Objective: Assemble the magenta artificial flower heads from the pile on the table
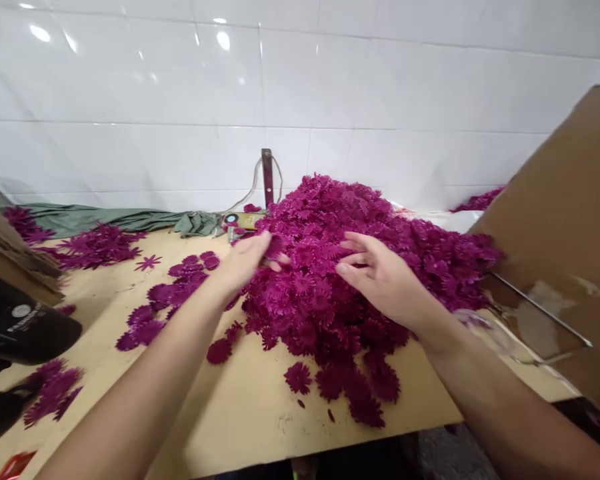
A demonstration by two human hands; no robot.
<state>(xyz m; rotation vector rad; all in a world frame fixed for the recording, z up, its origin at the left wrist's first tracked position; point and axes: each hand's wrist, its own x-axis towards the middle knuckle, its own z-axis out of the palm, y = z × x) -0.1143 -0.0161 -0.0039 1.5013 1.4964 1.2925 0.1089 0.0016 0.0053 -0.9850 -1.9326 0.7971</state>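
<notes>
A large heap of magenta artificial flower pieces lies in the middle of the table. At its left side, my left hand is closed, with a round magenta flower piece between thumb and fingers. My right hand hovers over or touches the heap's right part; its fingers are bent but apart, and I see nothing held in them. A few flower pieces have spread toward the table's front edge. More round pieces lie left of my left hand.
Star-shaped magenta pieces and a green cloth lie at the back left. A black cylinder stands at the left. A cardboard sheet leans at the right, by a metal rod. White tiles cover the wall behind.
</notes>
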